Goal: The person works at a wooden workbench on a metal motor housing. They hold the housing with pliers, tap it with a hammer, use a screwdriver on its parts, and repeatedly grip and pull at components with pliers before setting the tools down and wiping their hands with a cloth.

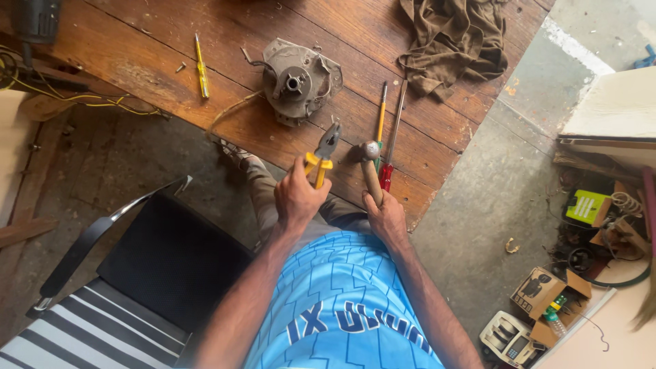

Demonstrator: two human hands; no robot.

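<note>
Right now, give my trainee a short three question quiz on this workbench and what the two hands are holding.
1. True or false: the left hand holds yellow-handled pliers.
2. What does the right hand grip? A) a wooden-handled hammer B) a drill C) a rag
3. Fill in: the round metal motor part lies on the wooden ____, with a brown cloth to its right in the picture.

Key: 1 true; 2 A; 3 table.
</note>
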